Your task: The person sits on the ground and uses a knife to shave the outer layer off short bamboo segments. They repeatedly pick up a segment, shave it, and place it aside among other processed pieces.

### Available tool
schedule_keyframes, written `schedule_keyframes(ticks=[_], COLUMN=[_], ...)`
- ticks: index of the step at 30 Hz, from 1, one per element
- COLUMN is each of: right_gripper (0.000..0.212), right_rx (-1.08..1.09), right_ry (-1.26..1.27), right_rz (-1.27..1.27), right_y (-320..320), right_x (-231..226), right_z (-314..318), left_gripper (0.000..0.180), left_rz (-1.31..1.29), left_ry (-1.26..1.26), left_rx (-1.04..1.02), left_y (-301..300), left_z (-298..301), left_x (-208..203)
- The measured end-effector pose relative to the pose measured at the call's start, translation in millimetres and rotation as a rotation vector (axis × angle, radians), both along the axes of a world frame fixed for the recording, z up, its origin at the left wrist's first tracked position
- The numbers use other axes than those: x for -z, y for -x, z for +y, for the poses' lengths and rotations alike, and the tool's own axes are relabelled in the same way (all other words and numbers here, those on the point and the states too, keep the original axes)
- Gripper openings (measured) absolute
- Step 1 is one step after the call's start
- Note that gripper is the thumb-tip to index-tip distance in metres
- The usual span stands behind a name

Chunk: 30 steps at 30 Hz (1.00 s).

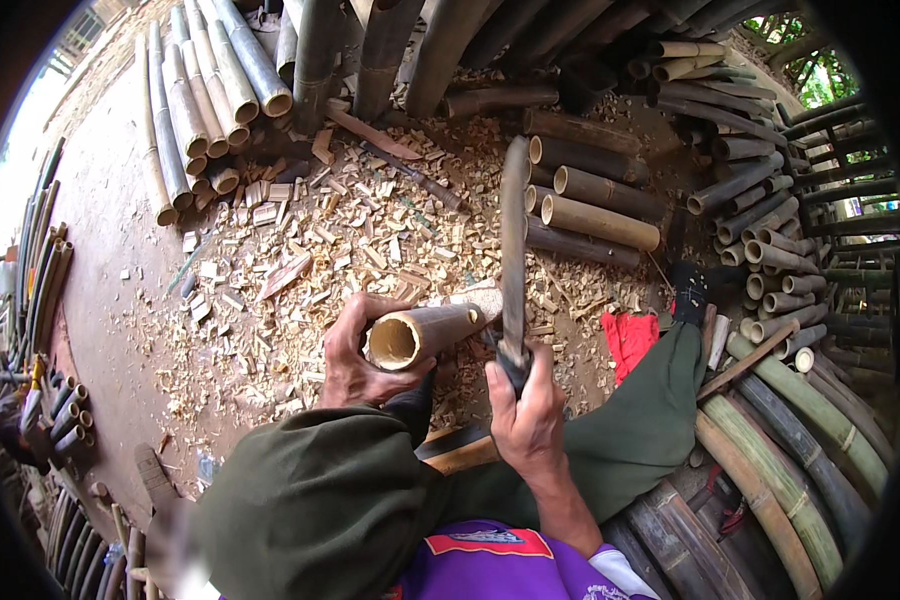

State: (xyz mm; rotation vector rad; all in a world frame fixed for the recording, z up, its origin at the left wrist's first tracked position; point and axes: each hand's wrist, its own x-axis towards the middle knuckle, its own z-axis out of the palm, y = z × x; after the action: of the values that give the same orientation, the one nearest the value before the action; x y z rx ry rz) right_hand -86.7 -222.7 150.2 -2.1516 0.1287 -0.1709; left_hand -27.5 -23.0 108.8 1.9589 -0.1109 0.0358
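Note:
My left hand (350,350) is wrapped round a short bamboo tube (428,333), its hollow end turned toward me and its far end pointing up to the right. In my right hand (530,415) is a machete (513,250), gripped by its dark handle with the long blade standing nearly upright. The blade passes close to the right of the tube's far end; whether they touch I cannot tell. A pale, chip-marked surface (488,298) shows just behind that end of the tube. Both hands are above my bent legs in dark green trousers.
Wood chips (360,235) cover the ground ahead. Beyond them lie a dark long-handled tool (415,180) and a flat brown piece (375,135). Cut bamboo tubes (600,222) are stacked ahead to the right, near a red cloth (630,342). Long bamboo poles (205,90) lean far left; split poles (760,480) lie right.

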Motion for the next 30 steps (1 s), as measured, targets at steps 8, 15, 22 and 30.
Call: schedule_keyframes(ticks=[8, 15, 22, 30], right_gripper=[0.036, 0.031, 0.045, 0.041], right_rx=[-0.033, -0.078, 0.147, 0.265], right_ry=[0.15, 0.302, -0.06, -0.127], right_rz=[0.627, 0.608, 0.432, 0.453], right_y=[29, 2, 42, 87], right_x=[76, 75, 111, 231], right_z=[-11, -10, -50, -71], left_gripper=[0.056, 0.057, 0.063, 0.076], left_rz=[0.154, 0.126, 0.099, 0.215], left_ry=[0.093, 0.082, 0.455, 0.296], left_rx=[0.056, 0.1, -0.019, -0.002], left_y=[2, 0, -15, -79], left_z=[13, 6, -26, -80], left_x=[-14, -18, 47, 137])
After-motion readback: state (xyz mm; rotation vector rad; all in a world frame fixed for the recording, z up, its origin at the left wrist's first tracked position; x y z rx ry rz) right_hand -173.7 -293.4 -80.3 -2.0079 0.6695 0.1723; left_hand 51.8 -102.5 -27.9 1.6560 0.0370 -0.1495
